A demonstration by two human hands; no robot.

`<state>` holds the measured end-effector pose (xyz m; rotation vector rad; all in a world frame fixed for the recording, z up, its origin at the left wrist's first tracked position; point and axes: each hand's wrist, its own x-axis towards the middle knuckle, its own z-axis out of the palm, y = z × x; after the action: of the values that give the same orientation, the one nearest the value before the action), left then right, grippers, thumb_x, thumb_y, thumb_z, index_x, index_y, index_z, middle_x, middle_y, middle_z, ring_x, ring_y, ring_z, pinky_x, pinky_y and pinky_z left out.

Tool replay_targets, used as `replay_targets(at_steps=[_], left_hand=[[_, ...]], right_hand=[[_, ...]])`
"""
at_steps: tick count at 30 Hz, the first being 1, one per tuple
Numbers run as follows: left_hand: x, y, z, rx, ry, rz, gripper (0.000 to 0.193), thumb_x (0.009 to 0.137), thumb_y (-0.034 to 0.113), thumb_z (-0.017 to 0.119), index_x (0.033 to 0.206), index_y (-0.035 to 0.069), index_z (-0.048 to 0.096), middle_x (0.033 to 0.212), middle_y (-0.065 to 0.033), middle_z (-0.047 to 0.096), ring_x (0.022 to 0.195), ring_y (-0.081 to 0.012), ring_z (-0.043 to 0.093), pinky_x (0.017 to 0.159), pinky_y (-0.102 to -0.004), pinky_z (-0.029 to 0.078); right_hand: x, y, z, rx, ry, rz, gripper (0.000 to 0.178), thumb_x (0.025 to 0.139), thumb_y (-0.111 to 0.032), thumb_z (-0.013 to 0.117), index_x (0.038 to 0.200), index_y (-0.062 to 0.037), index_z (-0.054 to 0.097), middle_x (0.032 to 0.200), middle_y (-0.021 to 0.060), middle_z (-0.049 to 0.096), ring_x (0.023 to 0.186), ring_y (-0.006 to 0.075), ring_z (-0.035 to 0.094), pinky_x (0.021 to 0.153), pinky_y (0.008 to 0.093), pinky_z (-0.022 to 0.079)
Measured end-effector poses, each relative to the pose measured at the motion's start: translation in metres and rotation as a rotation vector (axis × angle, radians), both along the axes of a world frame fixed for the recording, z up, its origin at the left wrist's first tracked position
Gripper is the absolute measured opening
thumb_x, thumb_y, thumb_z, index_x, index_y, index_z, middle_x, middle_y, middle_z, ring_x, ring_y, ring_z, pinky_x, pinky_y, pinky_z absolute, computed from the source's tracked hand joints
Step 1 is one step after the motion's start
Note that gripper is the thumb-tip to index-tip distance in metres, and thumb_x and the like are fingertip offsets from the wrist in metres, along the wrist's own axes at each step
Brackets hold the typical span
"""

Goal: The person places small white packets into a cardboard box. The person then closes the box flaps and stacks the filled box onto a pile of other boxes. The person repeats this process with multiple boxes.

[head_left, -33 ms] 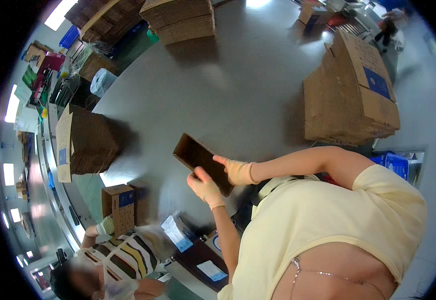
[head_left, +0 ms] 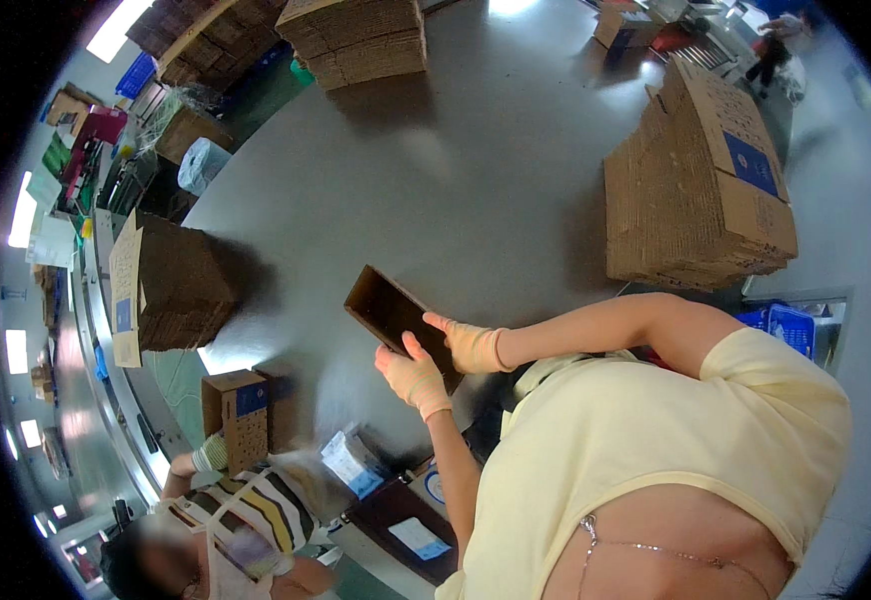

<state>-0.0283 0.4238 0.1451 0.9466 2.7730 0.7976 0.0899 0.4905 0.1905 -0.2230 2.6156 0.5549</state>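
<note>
A brown cardboard box [head_left: 384,298], open at the top, is tilted in front of me over the grey table. My right hand [head_left: 468,343], in a pale fingerless glove, grips its right side with a finger over the rim. On the near left side, my left hand [head_left: 416,378], gloved alike, is closed on the wall, one digit raised over the opening. The undersides of both hands and the lower part of the box are hidden.
Stacks of flattened cartons stand at the right [head_left: 696,190], at the left [head_left: 178,283] and at the far edge [head_left: 356,45] of the table [head_left: 456,180]. At the lower left, a co-worker's gloved hand [head_left: 213,452] holds another box [head_left: 239,412]. White-and-blue packets [head_left: 354,462] lie nearby.
My left hand has shifted slightly to the right along the box wall, and its raised digit stands more upright. The box and my right hand stay nearly in place.
</note>
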Motion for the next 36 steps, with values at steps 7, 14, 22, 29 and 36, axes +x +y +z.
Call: replay_targets(at_steps=[7, 14, 22, 29, 36], left_hand=[[-0.054, -0.046, -0.068, 0.761, -1.469, 0.144, 0.035, 0.097, 0.029, 0.051, 0.117, 0.001, 0.053, 0.106, -0.0094, 0.062, 0.093, -0.0241, 0.061, 0.083, -0.041, 0.052], [-0.012, -0.01, -0.046, -0.041, -0.054, 0.058, 0.07, 0.088, 0.016, 0.057, 0.144, 0.0, 0.018, 0.136, -0.024, 0.042, 0.118, -0.0408, 0.048, 0.098, -0.0434, 0.043], [-0.056, -0.028, -0.094, 0.705, -1.377, -0.285, 0.081, 0.081, 0.013, 0.064, 0.148, 0.008, 0.017, 0.137, -0.0133, 0.042, 0.123, -0.0314, 0.046, 0.1, -0.0431, 0.043], [-0.026, -0.076, -0.086, 0.52, -0.572, -0.028, 0.048, 0.1, 0.032, 0.034, 0.131, -0.003, 0.044, 0.13, -0.0188, 0.05, 0.115, -0.0326, 0.051, 0.095, -0.0399, 0.042], [0.015, -0.2, -0.087, -0.198, 0.242, -0.17, 0.016, 0.086, 0.023, 0.054, 0.089, 0.008, 0.059, 0.092, -0.0101, 0.059, 0.09, -0.0341, 0.056, 0.074, -0.0464, 0.044]], right_hand=[[-0.011, 0.008, 0.005, -0.159, -0.116, -0.021, 0.027, 0.077, -0.014, 0.055, 0.099, -0.013, 0.071, 0.099, 0.0015, 0.064, 0.113, 0.0265, 0.055, 0.113, 0.0641, 0.006], [-0.014, 0.011, 0.001, -0.119, -0.127, 0.019, 0.025, 0.078, -0.014, 0.055, 0.097, -0.0142, 0.072, 0.098, 0.001, 0.063, 0.11, 0.0251, 0.055, 0.109, 0.07, 0.008], [-0.017, 0.005, 0.003, -0.106, -0.015, 0.001, 0.029, 0.083, -0.02, 0.054, 0.108, -0.0133, 0.068, 0.1, -0.0013, 0.065, 0.113, 0.0249, 0.054, 0.11, 0.0686, 0.009], [-0.011, 0.012, 0.022, -0.1, -0.085, -0.02, 0.025, 0.078, -0.017, 0.057, 0.095, -0.0073, 0.072, 0.097, 0.0079, 0.068, 0.106, 0.0294, 0.06, 0.112, 0.0666, 0.007], [-0.021, 0.01, 0.019, -0.138, -0.226, -0.101, 0.022, 0.08, -0.018, 0.059, 0.096, -0.0093, 0.073, 0.097, 0.0065, 0.07, 0.106, 0.0293, 0.062, 0.11, 0.068, 0.007]])
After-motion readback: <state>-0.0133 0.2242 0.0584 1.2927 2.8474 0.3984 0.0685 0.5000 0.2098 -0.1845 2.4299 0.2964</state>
